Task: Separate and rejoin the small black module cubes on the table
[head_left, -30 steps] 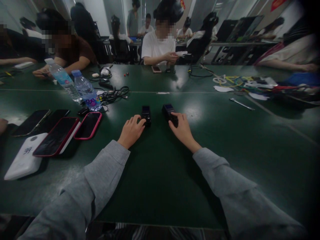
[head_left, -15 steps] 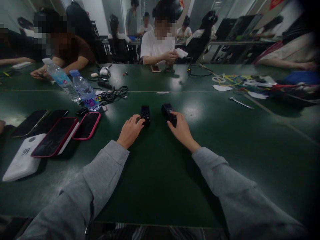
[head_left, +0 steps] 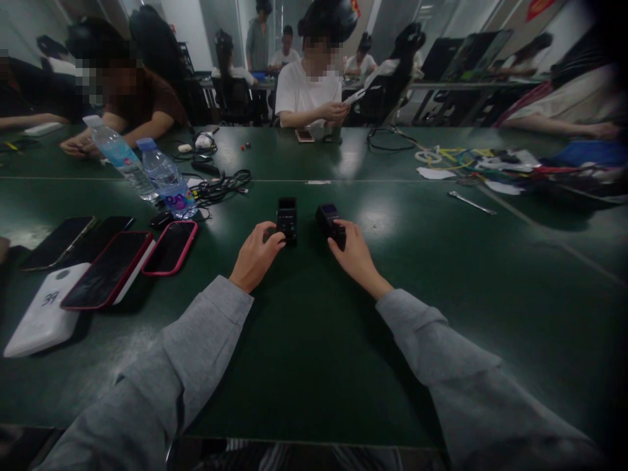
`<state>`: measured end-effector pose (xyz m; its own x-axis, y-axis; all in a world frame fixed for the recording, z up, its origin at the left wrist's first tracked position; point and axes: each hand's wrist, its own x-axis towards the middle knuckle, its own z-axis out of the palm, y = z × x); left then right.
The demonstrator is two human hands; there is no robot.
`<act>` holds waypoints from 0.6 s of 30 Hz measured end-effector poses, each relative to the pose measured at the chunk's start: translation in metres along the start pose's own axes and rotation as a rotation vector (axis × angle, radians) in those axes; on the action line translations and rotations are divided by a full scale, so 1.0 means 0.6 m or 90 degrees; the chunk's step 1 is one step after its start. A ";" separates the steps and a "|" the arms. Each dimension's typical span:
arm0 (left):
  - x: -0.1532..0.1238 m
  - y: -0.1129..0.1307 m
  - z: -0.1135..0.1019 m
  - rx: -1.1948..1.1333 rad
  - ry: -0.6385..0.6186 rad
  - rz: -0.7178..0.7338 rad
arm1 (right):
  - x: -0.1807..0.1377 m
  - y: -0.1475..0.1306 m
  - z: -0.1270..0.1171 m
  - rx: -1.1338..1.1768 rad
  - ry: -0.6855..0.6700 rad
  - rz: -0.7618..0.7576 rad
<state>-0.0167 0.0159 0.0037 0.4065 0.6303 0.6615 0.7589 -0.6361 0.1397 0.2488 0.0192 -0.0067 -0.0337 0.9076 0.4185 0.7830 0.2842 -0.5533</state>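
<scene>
My left hand (head_left: 256, 256) is closed on the lower left part of a small black handheld device (head_left: 287, 214) with a little screen and buttons, its thumb near the bottom edge. The device stands tilted up, its screen facing me. A second, similar black device (head_left: 328, 216) leans slightly to the left under my right hand (head_left: 357, 254). The right thumb is on its lower left side and the fingers are over its right edge. That hand hides the lower part of the device. Both hands are above the green table (head_left: 314, 353), a short gap between the devices.
To the left are several phones, including a pink-cased one (head_left: 170, 248), a white power bank (head_left: 46, 311) and two water bottles (head_left: 169, 180). Black cables (head_left: 226, 185) lie behind. A wrench (head_left: 472, 203) and tangled wires (head_left: 456, 157) are at right. A co-worker (head_left: 311, 91) sits opposite.
The left device has tipped up, its top end rising so the screen shows more fully. My right hand has barely moved. The co-worker opposite has turned the white object in their hands.
</scene>
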 end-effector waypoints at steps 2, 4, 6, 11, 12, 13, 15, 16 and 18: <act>-0.002 -0.003 0.001 -0.030 0.042 0.005 | 0.000 0.002 0.002 -0.001 0.007 -0.008; -0.003 -0.007 0.001 -0.051 0.096 0.007 | 0.001 0.005 0.003 -0.001 0.009 -0.013; -0.004 -0.011 -0.002 -0.048 0.144 -0.001 | 0.001 0.007 0.005 0.002 0.010 -0.016; -0.003 -0.027 -0.009 0.004 0.154 -0.075 | 0.002 0.011 0.008 0.003 0.020 -0.026; -0.003 -0.031 -0.008 0.008 0.139 -0.088 | 0.002 0.011 0.008 0.001 0.020 -0.026; -0.003 -0.036 -0.006 0.012 0.121 -0.101 | 0.002 0.011 0.008 0.000 0.020 -0.027; -0.004 -0.046 -0.001 0.017 0.082 -0.120 | 0.002 0.011 0.008 0.001 0.020 -0.029; -0.005 -0.050 0.001 0.020 0.062 -0.130 | 0.002 0.010 0.007 0.002 0.019 -0.028; -0.007 -0.056 0.004 0.031 0.025 -0.148 | 0.002 0.009 0.007 0.003 0.017 -0.024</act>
<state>-0.0425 0.0355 -0.0057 0.1985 0.7389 0.6439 0.8541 -0.4526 0.2561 0.2506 0.0231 -0.0123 -0.0474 0.8876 0.4581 0.7786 0.3201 -0.5397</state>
